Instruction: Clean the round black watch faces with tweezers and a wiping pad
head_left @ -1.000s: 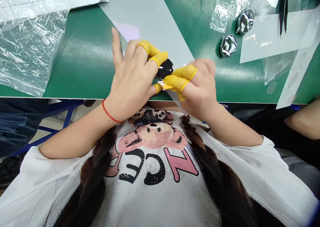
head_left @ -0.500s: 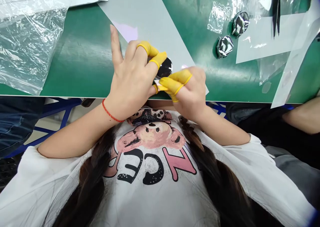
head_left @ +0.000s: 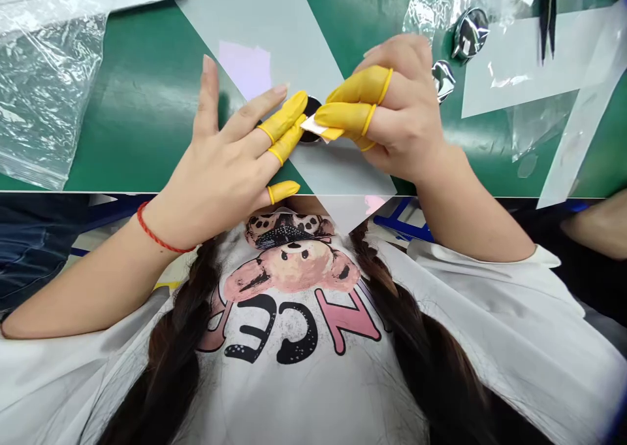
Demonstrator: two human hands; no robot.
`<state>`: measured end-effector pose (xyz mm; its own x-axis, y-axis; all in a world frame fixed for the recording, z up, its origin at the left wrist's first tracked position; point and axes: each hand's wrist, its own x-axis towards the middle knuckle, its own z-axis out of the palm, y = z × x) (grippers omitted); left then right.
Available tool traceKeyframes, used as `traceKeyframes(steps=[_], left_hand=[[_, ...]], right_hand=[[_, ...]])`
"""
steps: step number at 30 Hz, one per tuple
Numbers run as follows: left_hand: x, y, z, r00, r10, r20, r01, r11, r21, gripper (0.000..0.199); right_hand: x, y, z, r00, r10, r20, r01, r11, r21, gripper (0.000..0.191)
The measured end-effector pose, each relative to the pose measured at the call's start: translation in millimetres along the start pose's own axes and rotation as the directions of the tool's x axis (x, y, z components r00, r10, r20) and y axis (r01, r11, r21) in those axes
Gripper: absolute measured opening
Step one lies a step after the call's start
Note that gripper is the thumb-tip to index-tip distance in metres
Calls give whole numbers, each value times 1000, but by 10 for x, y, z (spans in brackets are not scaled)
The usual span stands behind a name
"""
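Observation:
A round black disc (head_left: 311, 131) lies on a translucent sheet (head_left: 304, 33) over the green table. My left hand (head_left: 230, 151) is spread flat, yellow covers on its thumb and two fingers, two covered fingertips touching the disc's left edge. From the right, my right hand (head_left: 386, 108), also with yellow finger covers, pinches a small folded white piece (head_left: 314, 125) over the disc. The fingers and the white piece hide much of the disc.
Clear plastic bags (head_left: 49, 98) lie at the left. At the right are two foil-like shiny round pieces (head_left: 471, 33), black tweezers (head_left: 547, 20), translucent sheets (head_left: 519, 59) and crumpled clear wrap. Another person's arm (head_left: 600, 226) shows at the right edge.
My right hand has moved up and right, bringing the white piece over the disc. My left hand has moved left and spread its fingers. The sheet now overhangs the table's front edge.

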<state>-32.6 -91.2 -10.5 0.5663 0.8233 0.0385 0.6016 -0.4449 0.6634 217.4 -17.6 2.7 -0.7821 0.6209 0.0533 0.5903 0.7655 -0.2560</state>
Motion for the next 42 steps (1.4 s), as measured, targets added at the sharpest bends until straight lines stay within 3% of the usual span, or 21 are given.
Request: traceKeyframes(steps=[3,8,11,14,17,19,22,26,31,35,40,42], left_hand=[[10,-32,-36,999,31,31,-34,997,73,52],[15,-81,-37,994,110,23,-112,983,147,47],[27,-78,-35,995,98,4,-98,991,93,42],[31,-66,-32,990,137,-17,-134,987,92,42],[26,-60,-32,980,200,-8,-195,966,168,42],[25,-60,-39,986,162,28,-164,969,183,41],[28,-60,-49,994,88,64,-97,984,152,40],[43,-47,-46,995,90,38,-94,988,126,38],[66,-10,-49,999,48,5,-48,997,65,31],[74,-48,-47,999,41,4,-42,998,55,29],[103,-162,-146,991,131,32,-132,990,51,33],[116,-107,-191,990,141,-29,-140,989,58,39]], right_hand=[[-80,29,55,999,-1,47,-3,997,78,77],[-343,38,115,977,208,48,-214,948,238,60],[-411,88,106,982,177,68,-189,950,250,52],[-383,0,136,984,112,-141,-82,975,204,47],[-306,-217,237,916,274,-294,-223,955,196,50],[-276,-312,309,868,420,-264,-374,904,208,52],[-302,-297,351,816,510,-272,-476,860,185,44],[-343,-323,285,784,550,-287,-482,831,277,32],[-322,-584,363,800,531,-279,-446,837,316,38],[-424,-451,467,768,601,-219,-507,781,365,43],[-359,-267,232,783,591,-192,-471,766,439,32],[-253,-293,119,785,586,-201,-444,758,478,24]])
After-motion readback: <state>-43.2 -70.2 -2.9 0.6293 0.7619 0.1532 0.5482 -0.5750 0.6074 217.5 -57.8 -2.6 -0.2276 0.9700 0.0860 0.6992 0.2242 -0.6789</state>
